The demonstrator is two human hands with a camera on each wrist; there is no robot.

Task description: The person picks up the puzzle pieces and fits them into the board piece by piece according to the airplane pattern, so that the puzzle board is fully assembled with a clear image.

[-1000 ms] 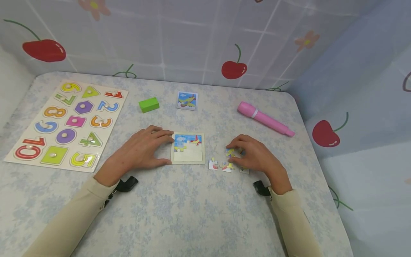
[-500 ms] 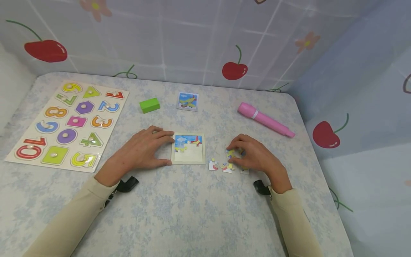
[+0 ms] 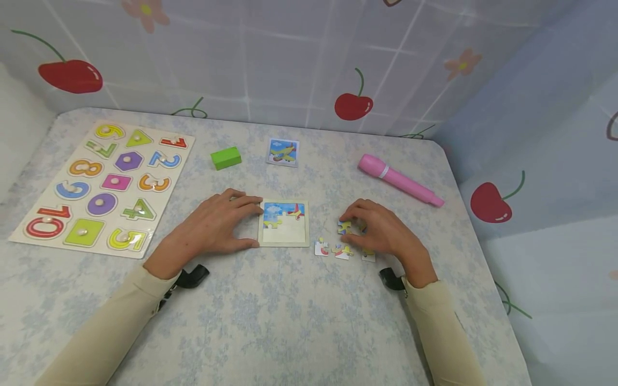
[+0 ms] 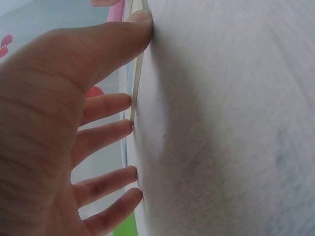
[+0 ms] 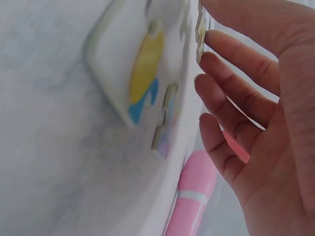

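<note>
The square puzzle tray lies flat on the table with its upper part filled by pieces of a sky and airplane picture. My left hand rests at its left edge; in the left wrist view the thumb and two extended fingertips touch the rim. To the right of the tray, my right hand pinches a blue and yellow puzzle piece between thumb and fingers. Below it lie loose puzzle pieces, a white and red one and a yellow and white one. Others are partly hidden under the right hand.
A picture card with an airplane lies behind the tray, with a green block to its left. At the left is a number and shape board. A pink pen-shaped object lies at the right, behind the right hand.
My right hand has shifted slightly left and away from me, and the pinched puzzle piece has moved with it. The left hand and the tray stay in place.
</note>
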